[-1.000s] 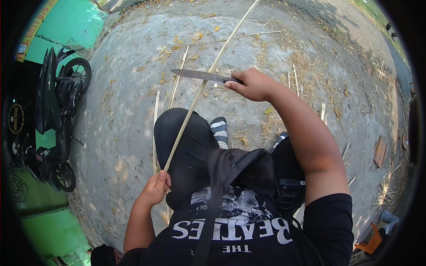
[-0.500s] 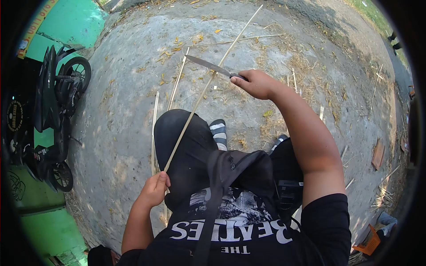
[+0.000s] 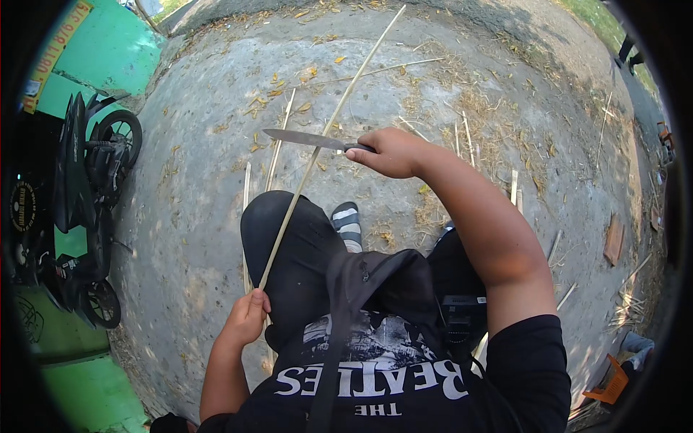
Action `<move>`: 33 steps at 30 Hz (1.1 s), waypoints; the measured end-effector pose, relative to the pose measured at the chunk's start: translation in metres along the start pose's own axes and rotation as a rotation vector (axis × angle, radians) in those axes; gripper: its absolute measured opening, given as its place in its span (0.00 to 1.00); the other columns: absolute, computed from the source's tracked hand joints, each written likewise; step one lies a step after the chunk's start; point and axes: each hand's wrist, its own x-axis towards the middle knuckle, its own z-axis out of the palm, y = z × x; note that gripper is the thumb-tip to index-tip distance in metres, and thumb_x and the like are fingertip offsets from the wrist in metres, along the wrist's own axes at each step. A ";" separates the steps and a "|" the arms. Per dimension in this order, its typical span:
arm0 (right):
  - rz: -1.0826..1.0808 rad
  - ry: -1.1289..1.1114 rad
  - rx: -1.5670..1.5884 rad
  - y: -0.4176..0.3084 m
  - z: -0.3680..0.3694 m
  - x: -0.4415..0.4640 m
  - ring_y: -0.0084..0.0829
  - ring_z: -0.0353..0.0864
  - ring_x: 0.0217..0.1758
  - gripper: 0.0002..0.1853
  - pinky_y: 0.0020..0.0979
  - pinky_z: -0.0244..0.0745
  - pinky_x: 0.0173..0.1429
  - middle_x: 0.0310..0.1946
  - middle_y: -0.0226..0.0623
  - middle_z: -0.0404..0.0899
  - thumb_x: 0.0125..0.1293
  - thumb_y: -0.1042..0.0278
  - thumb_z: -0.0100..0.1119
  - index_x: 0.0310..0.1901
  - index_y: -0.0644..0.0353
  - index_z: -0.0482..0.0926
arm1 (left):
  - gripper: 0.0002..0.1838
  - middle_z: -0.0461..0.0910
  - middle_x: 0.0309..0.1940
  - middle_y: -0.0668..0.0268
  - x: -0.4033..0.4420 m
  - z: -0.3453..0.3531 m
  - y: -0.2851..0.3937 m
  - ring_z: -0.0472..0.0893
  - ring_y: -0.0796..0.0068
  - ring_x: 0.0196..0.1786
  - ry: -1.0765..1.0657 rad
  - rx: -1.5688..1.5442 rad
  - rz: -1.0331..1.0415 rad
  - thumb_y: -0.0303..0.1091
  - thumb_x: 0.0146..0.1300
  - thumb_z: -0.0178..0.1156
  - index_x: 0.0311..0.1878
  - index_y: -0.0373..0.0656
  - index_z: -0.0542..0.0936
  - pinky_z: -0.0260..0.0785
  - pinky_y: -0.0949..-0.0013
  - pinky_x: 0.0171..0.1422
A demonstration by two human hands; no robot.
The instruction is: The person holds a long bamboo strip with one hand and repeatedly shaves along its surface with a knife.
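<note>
Head view: my left hand point(image 3: 247, 316) pinches the stick point(image 3: 309, 173); my right hand point(image 3: 386, 151), closed round the knife point(image 3: 303, 138), does best with shallow angle, even pressure

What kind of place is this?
Likely an outdoor yard by a roadside building: rough concrete ground strewn with dry leaves, a parked motorcycle beside a green wall, and grass at the far edge.
</note>
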 end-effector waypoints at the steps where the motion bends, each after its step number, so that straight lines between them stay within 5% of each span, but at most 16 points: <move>1: -0.044 -0.022 -0.040 -0.006 0.001 -0.004 0.56 0.86 0.50 0.36 0.50 0.78 0.56 0.42 0.57 0.86 0.77 0.32 0.48 0.50 0.66 0.85 | 0.31 0.69 0.19 0.71 0.001 -0.001 0.000 0.69 0.79 0.25 -0.002 0.007 0.018 0.55 0.85 0.42 0.32 0.38 0.76 0.62 0.69 0.31; 8: 0.140 0.160 0.054 0.043 -0.015 0.008 0.56 0.86 0.48 0.37 0.49 0.78 0.55 0.40 0.58 0.86 0.78 0.33 0.47 0.47 0.67 0.85 | 0.31 0.69 0.19 0.71 -0.004 0.004 0.009 0.68 0.79 0.24 0.049 0.079 0.096 0.55 0.85 0.41 0.33 0.38 0.76 0.61 0.69 0.31; 13: -0.034 -0.004 -0.065 -0.006 -0.009 -0.007 0.58 0.85 0.47 0.35 0.52 0.78 0.54 0.40 0.58 0.86 0.77 0.33 0.48 0.47 0.64 0.86 | 0.31 0.70 0.20 0.69 0.001 -0.001 0.003 0.70 0.78 0.25 0.001 0.011 0.028 0.55 0.84 0.43 0.33 0.38 0.76 0.63 0.68 0.32; 17: 0.160 0.215 0.044 0.045 -0.008 0.012 0.57 0.86 0.47 0.34 0.51 0.78 0.55 0.39 0.57 0.86 0.77 0.35 0.49 0.47 0.64 0.86 | 0.31 0.70 0.19 0.70 0.000 0.004 0.005 0.69 0.79 0.25 0.049 0.073 0.080 0.55 0.84 0.42 0.33 0.38 0.77 0.62 0.69 0.31; 24: -0.094 -0.016 -0.089 -0.019 0.002 -0.013 0.57 0.86 0.48 0.33 0.53 0.78 0.54 0.38 0.55 0.86 0.77 0.34 0.49 0.48 0.62 0.85 | 0.36 0.66 0.16 0.74 0.004 0.002 0.000 0.65 0.82 0.21 -0.001 0.039 0.126 0.62 0.84 0.36 0.33 0.39 0.76 0.58 0.71 0.27; 30: 0.051 0.106 0.048 0.017 -0.004 0.004 0.56 0.86 0.46 0.33 0.52 0.77 0.52 0.38 0.55 0.86 0.77 0.35 0.48 0.46 0.63 0.85 | 0.37 0.66 0.17 0.74 0.002 0.002 0.004 0.66 0.82 0.20 0.004 0.042 0.117 0.63 0.83 0.36 0.32 0.40 0.76 0.58 0.72 0.26; 33: -0.043 0.020 0.019 -0.003 0.001 -0.002 0.58 0.85 0.48 0.33 0.52 0.78 0.54 0.39 0.56 0.86 0.77 0.34 0.48 0.47 0.63 0.85 | 0.37 0.67 0.17 0.74 0.003 -0.001 -0.004 0.66 0.82 0.21 -0.018 -0.002 0.108 0.64 0.83 0.36 0.32 0.40 0.76 0.58 0.72 0.26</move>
